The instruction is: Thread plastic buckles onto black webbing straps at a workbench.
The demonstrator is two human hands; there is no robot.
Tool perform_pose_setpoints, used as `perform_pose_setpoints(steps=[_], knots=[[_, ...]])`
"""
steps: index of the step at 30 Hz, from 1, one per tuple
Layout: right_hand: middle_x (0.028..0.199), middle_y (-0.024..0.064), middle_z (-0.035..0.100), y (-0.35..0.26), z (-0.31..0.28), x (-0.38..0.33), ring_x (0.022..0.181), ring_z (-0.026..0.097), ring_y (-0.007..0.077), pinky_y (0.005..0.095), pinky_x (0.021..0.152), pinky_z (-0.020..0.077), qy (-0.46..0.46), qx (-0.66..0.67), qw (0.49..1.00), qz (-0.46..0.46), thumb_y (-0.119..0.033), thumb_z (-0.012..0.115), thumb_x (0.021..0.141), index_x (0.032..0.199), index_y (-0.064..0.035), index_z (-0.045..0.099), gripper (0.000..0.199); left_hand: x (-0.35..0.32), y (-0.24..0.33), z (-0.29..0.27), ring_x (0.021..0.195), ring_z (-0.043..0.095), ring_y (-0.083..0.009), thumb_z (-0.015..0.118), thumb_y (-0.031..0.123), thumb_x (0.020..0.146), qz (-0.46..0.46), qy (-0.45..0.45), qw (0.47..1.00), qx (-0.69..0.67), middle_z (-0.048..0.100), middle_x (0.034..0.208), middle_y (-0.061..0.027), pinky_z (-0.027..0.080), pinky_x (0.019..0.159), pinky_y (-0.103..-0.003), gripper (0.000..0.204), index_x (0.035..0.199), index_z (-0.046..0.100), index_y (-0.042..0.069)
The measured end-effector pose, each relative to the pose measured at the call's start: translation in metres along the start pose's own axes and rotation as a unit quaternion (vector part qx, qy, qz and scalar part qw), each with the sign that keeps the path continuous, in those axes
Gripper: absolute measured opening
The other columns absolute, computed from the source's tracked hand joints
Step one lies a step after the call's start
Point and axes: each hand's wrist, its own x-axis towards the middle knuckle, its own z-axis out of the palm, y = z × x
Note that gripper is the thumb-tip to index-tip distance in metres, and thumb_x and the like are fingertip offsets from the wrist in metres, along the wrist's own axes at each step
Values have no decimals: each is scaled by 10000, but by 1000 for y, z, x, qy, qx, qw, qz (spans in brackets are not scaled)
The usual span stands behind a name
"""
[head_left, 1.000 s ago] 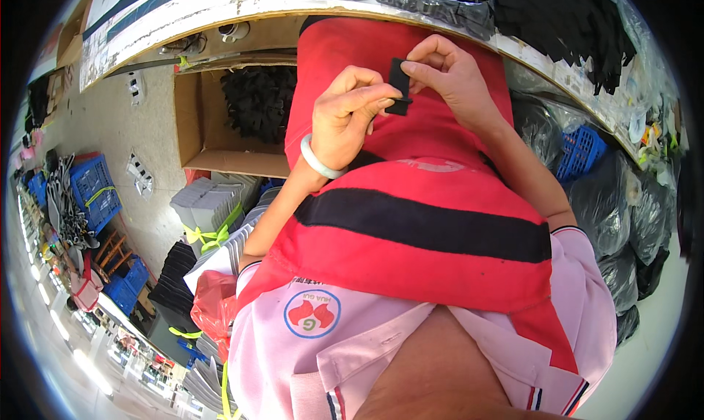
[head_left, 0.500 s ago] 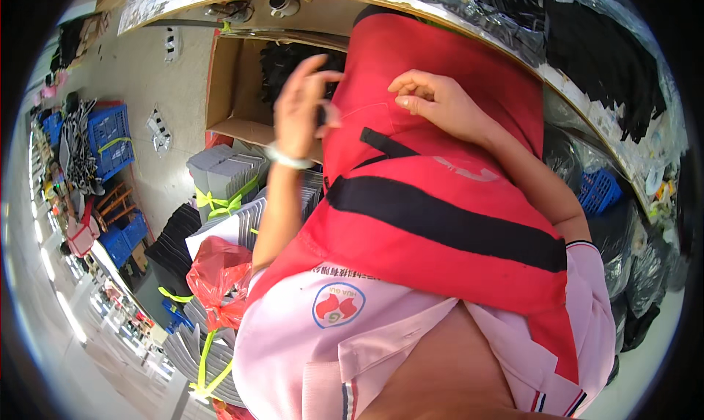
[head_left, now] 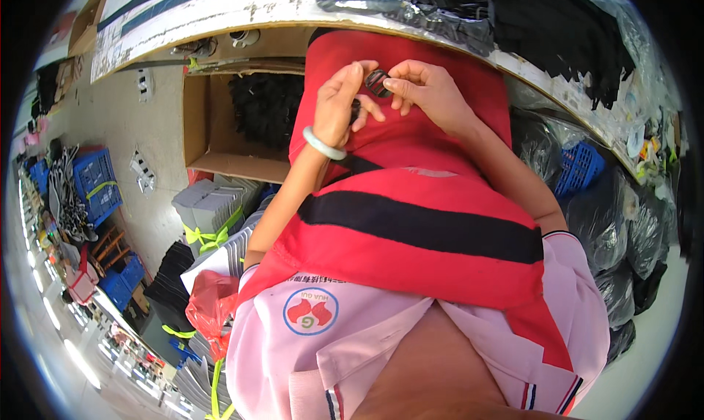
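Above my lap, covered by a red apron (head_left: 458, 174), both hands are close together. My right hand (head_left: 433, 93) pinches a small black slotted piece, which looks like a plastic buckle (head_left: 378, 83), between thumb and fingertips. My left hand (head_left: 339, 104), with a pale bangle on its wrist, is at the buckle's left side, its raised fingertips near the buckle or touching it. Another small dark piece (head_left: 356, 110) shows in the left palm, partly covered by the curled fingers; its kind cannot be made out.
A worktable (head_left: 242, 9) runs across the top, bearing black plastic parts (head_left: 433, 5) and black strips (head_left: 557, 38). Below it stands an open cardboard box (head_left: 238, 163) of black pieces. Tied grey stacks (head_left: 213, 203) lie left; bagged goods (head_left: 612, 222) and a blue basket (head_left: 579, 169) sit right.
My left hand has moved right toward the right hand, and the two have come together. A small black buckle now shows in my right fingertips. The view has shifted slightly.
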Motion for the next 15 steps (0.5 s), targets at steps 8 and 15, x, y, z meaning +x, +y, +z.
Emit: perform_pose_setpoints(steps=[8,15], knots=[[816,23,620,23,-12,-5,681,562,80,222,604,465,8,102,993,-62,-161,608,929,981,-25,601,145,5,-17,10,618,650,-145,618,39,891,-6,17,999,40,666,837,-99,415,409,-192,146,1013,638,-37],[827,63,623,-32,-108,-27,763,588,191,302,715,474,338,-298,854,-259,-99,651,821,922,-66,660,107,16,-14,0,633,650,-154,616,76,913,12,21,1000,-5,681,913,-121,465,457,-222,153,1029,649,-18]])
